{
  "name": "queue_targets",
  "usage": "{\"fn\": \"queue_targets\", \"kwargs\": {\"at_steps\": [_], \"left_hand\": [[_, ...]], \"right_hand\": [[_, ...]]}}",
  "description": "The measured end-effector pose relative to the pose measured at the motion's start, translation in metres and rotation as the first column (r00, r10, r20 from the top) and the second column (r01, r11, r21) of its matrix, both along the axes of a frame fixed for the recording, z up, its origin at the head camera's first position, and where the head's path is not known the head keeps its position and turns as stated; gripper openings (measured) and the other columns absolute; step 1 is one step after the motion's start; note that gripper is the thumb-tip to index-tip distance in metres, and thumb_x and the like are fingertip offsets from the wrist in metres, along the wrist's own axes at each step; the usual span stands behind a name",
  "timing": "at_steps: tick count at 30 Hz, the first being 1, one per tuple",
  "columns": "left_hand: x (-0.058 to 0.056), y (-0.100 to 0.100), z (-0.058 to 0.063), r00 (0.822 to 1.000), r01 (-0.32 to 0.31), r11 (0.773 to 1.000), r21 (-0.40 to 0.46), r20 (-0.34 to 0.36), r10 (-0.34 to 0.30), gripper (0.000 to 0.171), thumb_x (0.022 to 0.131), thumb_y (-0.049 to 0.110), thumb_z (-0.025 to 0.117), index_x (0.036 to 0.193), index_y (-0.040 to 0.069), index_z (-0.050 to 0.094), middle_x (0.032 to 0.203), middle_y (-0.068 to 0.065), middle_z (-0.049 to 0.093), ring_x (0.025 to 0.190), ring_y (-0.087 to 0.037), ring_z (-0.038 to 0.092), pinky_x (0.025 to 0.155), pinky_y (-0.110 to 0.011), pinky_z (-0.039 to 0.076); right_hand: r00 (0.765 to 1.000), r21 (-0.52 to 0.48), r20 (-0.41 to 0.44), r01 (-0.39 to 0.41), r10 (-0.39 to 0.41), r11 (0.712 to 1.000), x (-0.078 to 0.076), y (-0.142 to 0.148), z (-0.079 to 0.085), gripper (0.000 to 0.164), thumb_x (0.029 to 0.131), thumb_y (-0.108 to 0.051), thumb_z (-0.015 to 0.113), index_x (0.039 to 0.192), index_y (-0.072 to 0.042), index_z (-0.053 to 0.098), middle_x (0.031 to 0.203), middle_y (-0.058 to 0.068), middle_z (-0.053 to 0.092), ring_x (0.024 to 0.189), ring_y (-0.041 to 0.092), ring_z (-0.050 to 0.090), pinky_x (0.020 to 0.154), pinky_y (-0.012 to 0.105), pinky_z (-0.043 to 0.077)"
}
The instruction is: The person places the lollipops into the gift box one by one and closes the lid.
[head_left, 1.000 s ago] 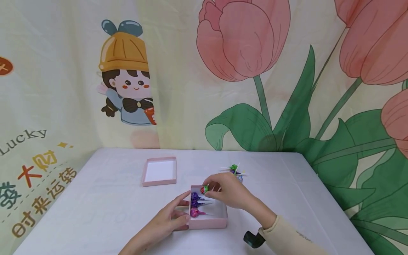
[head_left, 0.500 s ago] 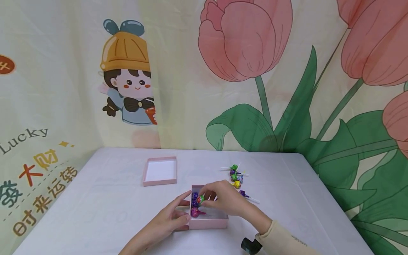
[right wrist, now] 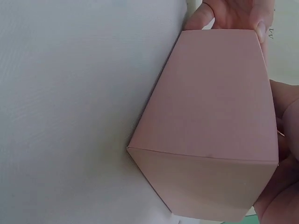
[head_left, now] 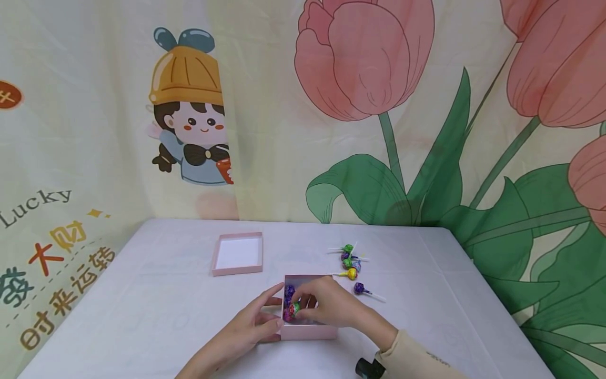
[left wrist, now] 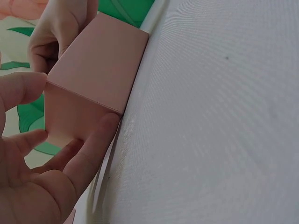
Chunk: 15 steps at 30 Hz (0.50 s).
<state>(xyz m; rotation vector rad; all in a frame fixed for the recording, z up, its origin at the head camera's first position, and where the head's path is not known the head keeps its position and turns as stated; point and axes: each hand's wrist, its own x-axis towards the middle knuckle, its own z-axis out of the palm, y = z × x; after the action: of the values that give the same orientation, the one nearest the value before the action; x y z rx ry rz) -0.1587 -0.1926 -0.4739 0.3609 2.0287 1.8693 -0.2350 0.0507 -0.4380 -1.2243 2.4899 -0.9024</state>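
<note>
A pink open-topped box [head_left: 310, 332] stands on the table in the head view. My left hand [head_left: 251, 322] touches its left end with extended fingers; in the left wrist view those fingers [left wrist: 96, 149] lie against the end wall. Inside the box, my right hand [head_left: 331, 302] pinches a lollipop with a green and red wrapper [head_left: 295, 309] between thumb and fingertips. Its stick is hidden behind the hand. Purple lollipops [head_left: 289, 292] lie along the box's left side, and a pink lollipop [head_left: 286, 316] is partly covered by the held one. From the right wrist, the box walls [right wrist: 210, 93] hide the inside.
The pink-rimmed lid [head_left: 236, 254] lies upturned at the back left. Right of the box sit several lollipops in a cluster [head_left: 349, 262], a yellow lollipop [head_left: 352, 273] and a separate purple lollipop [head_left: 359, 288]. A printed cloth [head_left: 265, 105] hangs behind the table.
My right hand has moved toward the near side inside the box, carrying the green and red lollipop from the far end to over the pink one. The left hand has stayed put.
</note>
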Motion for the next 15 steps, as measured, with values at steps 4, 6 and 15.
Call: {"fn": "queue_targets", "kwargs": {"at_steps": [4,6,15], "left_hand": [[0.0001,-0.0014,-0.0001,1.0,0.007,1.0,0.004,0.004,-0.007,0.081,0.106,0.017,0.066,0.172,0.019,0.018,0.162,-0.031,0.029,0.122,-0.028,0.059,0.097,-0.041,0.063],[-0.0002,-0.0019,-0.0002,1.0,0.011,1.0,0.005,0.005,-0.011,0.081,0.106,0.017,0.066,0.172,0.019,0.018,0.162,-0.031,0.028,0.123,-0.028,0.059,0.098,-0.041,0.063],[-0.0011,-0.0016,0.0,1.0,0.013,1.0,-0.009,0.002,-0.013,0.081,0.106,0.018,0.066,0.172,0.021,0.018,0.163,-0.03,0.028,0.125,-0.029,0.057,0.099,-0.04,0.062]], "right_hand": [[1.0,-0.006,-0.003,-0.021,0.021,1.0,0.0008,-0.0014,-0.0006,0.014,0.094,-0.01,0.083,0.106,-0.015,0.078,0.092,-0.011,0.074,0.081,-0.005,0.065,0.074,0.013,0.058],[0.999,-0.012,-0.003,-0.036,0.036,0.999,0.001,-0.0025,-0.0012,0.013,0.094,-0.011,0.083,0.105,-0.014,0.078,0.091,-0.012,0.073,0.08,-0.005,0.064,0.074,0.013,0.058],[0.998,0.0,-0.003,-0.055,0.055,0.998,-0.0001,-0.0025,-0.0049,0.014,0.094,-0.011,0.083,0.106,-0.014,0.079,0.088,-0.015,0.071,0.078,-0.006,0.063,0.072,0.014,0.058]]}}
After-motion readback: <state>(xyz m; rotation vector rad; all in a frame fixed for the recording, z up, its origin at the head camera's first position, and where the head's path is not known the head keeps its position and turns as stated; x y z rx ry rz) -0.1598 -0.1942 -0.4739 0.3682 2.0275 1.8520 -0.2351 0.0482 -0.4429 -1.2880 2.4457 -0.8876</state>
